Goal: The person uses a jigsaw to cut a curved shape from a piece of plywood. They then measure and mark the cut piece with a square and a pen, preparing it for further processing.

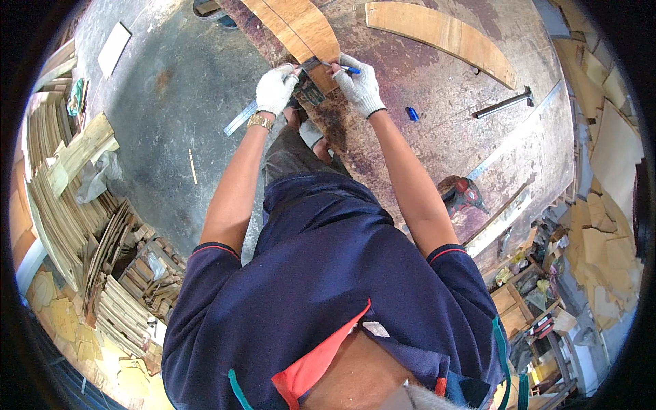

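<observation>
A curved plywood board point(301, 31) with a dark line drawn along it lies at the far edge of the worktable. My left hand point(275, 90), in a white glove, pinches a steel ruler point(240, 119) whose free end sticks out to the lower left. The ruler's other end seems to reach the board's near end, where a dark piece lies across the wood. A blue pen point(350, 70) is in my gloved right hand point(359, 89), its tip at the board beside that dark piece. The pen's blue cap point(411, 114) lies on the table to the right.
Another curved board point(441, 37) lies at the far right of the stained table point(424, 150). Nearer are a hammer-like tool point(504, 104), a long metal straightedge point(512, 133) and a red-and-black power tool point(465, 195). Stacked wooden strips point(58, 198) line the left side.
</observation>
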A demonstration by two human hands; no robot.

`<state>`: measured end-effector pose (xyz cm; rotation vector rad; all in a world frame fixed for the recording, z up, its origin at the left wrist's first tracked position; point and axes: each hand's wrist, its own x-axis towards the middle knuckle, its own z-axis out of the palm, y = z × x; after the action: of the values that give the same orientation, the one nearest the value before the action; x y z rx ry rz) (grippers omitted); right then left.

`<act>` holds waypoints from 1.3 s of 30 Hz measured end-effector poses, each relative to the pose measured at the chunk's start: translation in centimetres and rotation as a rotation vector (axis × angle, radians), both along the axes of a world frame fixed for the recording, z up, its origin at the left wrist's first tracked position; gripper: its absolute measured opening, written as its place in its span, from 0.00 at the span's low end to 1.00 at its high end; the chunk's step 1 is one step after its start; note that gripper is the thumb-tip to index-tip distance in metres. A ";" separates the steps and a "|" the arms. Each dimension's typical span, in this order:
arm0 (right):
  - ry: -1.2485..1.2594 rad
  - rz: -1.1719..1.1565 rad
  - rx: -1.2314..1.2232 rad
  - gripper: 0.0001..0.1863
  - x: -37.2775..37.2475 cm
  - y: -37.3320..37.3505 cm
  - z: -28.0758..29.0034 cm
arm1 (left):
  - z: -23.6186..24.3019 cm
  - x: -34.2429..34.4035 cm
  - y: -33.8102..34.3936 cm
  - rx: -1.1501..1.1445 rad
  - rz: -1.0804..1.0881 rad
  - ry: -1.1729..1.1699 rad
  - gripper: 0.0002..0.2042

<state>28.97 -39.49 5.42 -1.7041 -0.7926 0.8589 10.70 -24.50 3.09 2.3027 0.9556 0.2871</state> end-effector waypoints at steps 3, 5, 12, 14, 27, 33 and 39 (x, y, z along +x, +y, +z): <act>-0.019 -0.027 0.024 0.12 0.0 0.0 -0.3 | 0.5 0.0 0.3 -0.035 -0.028 0.003 0.15; -0.022 -0.040 0.037 0.12 -0.1 0.1 -0.4 | 0.5 0.1 0.5 -0.052 -0.035 0.012 0.15; 0.008 -0.001 -0.013 0.15 0.1 -0.2 0.0 | 0.7 0.0 -0.6 0.001 -0.010 0.024 0.15; 0.006 0.000 -0.005 0.15 0.1 -0.2 -0.1 | 0.6 0.0 -0.7 -0.020 -0.008 0.015 0.15; -0.016 0.011 -0.035 0.12 0.5 -0.7 -0.8 | 1.3 -0.1 -2.5 0.021 -0.012 0.049 0.14; -0.039 -0.011 0.002 0.11 0.6 -1.0 -0.5 | 1.1 -0.2 -3.1 -0.025 0.003 0.034 0.13; 0.015 -0.008 0.025 0.10 0.7 -1.3 -0.5 | 0.8 -0.3 -3.9 -0.015 -0.010 -0.017 0.13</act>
<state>29.65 -40.77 4.88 -1.6757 -0.7826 0.8521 10.35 -28.41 3.86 2.2872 0.9349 0.2937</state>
